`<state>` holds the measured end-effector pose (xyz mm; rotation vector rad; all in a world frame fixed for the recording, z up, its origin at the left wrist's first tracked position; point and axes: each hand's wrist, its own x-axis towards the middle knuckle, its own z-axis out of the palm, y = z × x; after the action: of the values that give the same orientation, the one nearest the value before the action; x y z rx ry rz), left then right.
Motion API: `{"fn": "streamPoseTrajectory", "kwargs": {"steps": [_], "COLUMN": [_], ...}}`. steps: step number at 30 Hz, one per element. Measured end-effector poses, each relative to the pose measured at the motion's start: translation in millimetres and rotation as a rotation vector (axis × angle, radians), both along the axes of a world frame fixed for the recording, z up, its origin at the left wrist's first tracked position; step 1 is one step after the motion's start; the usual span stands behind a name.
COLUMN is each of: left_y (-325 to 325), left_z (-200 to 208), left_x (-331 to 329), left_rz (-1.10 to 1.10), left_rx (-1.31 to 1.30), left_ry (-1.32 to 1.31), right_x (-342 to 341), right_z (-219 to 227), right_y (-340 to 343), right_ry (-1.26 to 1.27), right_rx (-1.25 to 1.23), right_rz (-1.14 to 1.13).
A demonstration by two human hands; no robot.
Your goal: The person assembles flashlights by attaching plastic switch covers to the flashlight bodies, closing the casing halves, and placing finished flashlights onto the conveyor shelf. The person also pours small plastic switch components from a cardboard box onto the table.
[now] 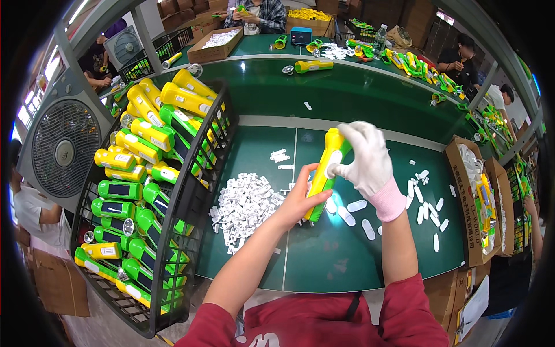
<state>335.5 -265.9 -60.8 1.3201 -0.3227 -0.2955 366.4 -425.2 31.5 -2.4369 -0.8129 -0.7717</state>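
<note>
Over the green table [312,272], a yellow and green flashlight [325,168] is held tilted between my two hands. My bare left hand [302,195] wraps round its lower, green end. My right hand [367,161], in a white glove with a pink cuff, grips the wide yellow head, its thumb on the body's side. A heap of small white plastic parts [245,208] lies left of my left hand. White oval strips [368,229] are scattered below and right of my gloved hand.
A black crate [184,211] full of flashlights stands at the left, beside a grey fan [66,144]. Past the table runs a green belt [260,87] carrying a yellow flashlight [314,66]. An open cardboard box [466,215] sits at the right. Several people work around.
</note>
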Motion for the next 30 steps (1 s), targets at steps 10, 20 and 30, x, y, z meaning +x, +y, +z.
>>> {"fn": "streamPoseTrajectory", "kwargs": {"steps": [10, 20, 30], "left_y": [-3.0, 0.9, 2.0], "left_z": [4.2, 9.6, 10.0], "left_x": [-1.4, -0.6, -2.2], "left_rz": [-0.105, -0.146, -0.181], "left_rx": [-0.087, 0.019, 0.011], "left_ry": [0.291, 0.19, 0.212], "right_x": [7.0, 11.7, 11.5], "right_z": [-3.6, -14.7, -12.0], "right_y": [-10.5, 2.4, 0.8], "right_ry": [0.729, 0.723, 0.717], "right_rx": [0.14, 0.431, 0.305], "right_rz": [-0.105, 0.01, 0.011]}}
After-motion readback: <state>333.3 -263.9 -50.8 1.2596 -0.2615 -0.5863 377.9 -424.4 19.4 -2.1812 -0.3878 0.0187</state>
